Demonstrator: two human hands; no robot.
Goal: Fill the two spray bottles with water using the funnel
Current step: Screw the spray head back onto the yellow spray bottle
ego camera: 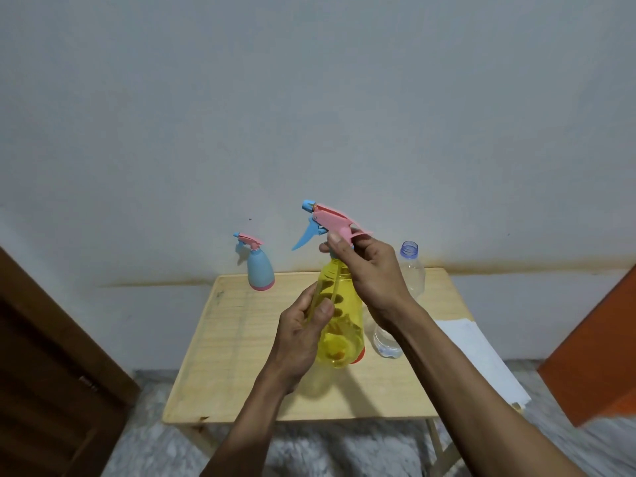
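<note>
A clear yellow spray bottle (342, 325) is held above the wooden table (234, 346). My left hand (303, 335) grips its body from the left. My right hand (371, 273) pinches the collar under the pink spray head (332, 222), which has a blue nozzle and trigger. A small blue spray bottle (260, 268) with a pink head and base stands at the table's back left. An uncapped clear plastic water bottle (411, 270) stands behind my right wrist, partly hidden. An orange piece shows low behind the yellow bottle; I cannot tell what it is.
White paper sheets (478, 352) hang over the table's right edge. A dark wooden door (51, 366) is at the left, an orange object (599, 346) at the right. A pale wall rises just behind the table.
</note>
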